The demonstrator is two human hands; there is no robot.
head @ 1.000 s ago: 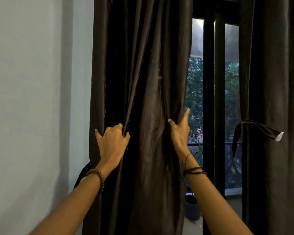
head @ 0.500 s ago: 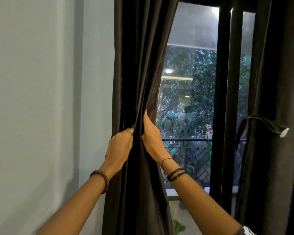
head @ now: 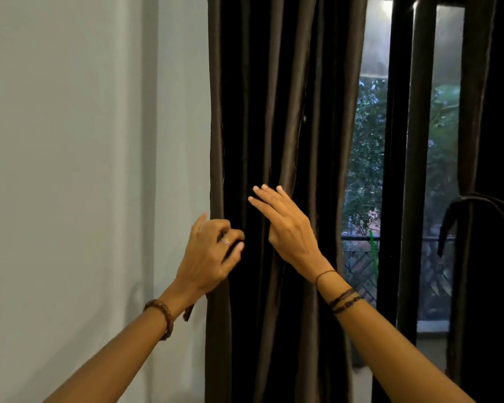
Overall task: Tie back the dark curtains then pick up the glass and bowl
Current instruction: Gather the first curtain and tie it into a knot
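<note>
— Where is the left curtain?

— It hangs in loose vertical folds beside the pale wall, covering the left part of the window. Nothing is wrapped around it at hand height.

— And the hands?

— The left hand is at the curtain's wall-side edge, fingers curled, thumb up. Its fingertips are bent in front of the dark fabric, but whether they pinch any cloth I cannot tell. A ring shows on one finger, and a bead bracelet sits on that wrist.

— The right one?

— The right hand is spread flat, fingers straight and slightly apart, holding nothing. It sits in front of the middle folds; whether it touches them is not clear. Thin dark bands circle that wrist.

— The other curtain?

— The right curtain is at the far right edge of the window, with a dark tie strap looped around it. Between the two curtains stands the black window frame, with green trees and a railing outside.

— The glass and bowl?

— Not in view.
</note>
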